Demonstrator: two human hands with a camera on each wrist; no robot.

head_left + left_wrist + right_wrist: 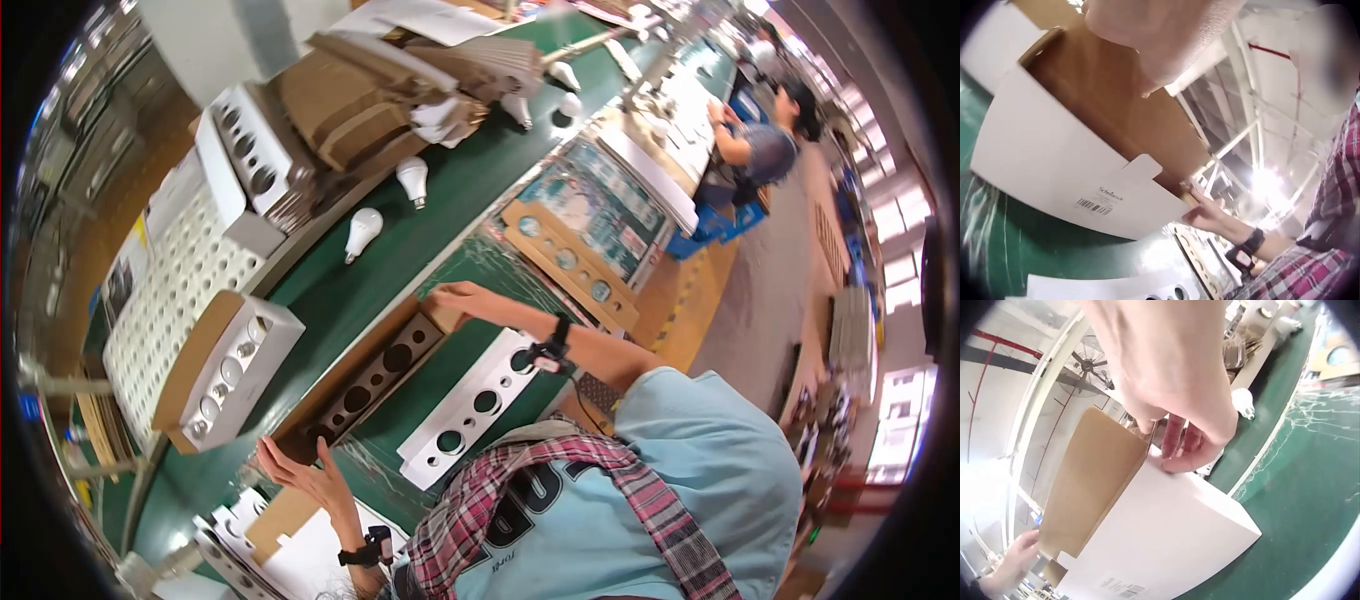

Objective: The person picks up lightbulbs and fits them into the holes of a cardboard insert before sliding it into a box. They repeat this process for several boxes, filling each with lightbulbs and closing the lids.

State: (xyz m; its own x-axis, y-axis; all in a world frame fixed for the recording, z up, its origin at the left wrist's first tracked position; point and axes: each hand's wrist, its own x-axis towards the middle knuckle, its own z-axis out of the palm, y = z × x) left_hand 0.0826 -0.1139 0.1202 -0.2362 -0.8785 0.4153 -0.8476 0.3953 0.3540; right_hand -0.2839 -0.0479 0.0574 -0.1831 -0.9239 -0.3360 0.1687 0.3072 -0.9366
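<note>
A long cardboard box [335, 380], white outside and brown inside, stands open on the green table in front of me. Down inside it lies a panel with round holes [375, 378]. My right hand [462, 302] grips the far end; in the right wrist view its fingers [1182, 453] curl over the top edge of the white wall [1160, 519]. At the near end is my left hand [308, 478], fingers extended by the end and thumb over the rim. A printed barcode label [1093, 205] marks the white side in the left wrist view.
A white holed insert [480, 375] lies beside the box. To the left, another box [280, 345] holds several bulbs. Loose light bulbs [365, 230] lie behind. A white perforated tray [190, 255], a brown holed strip [575, 262] and a seated person [770, 150] are further off.
</note>
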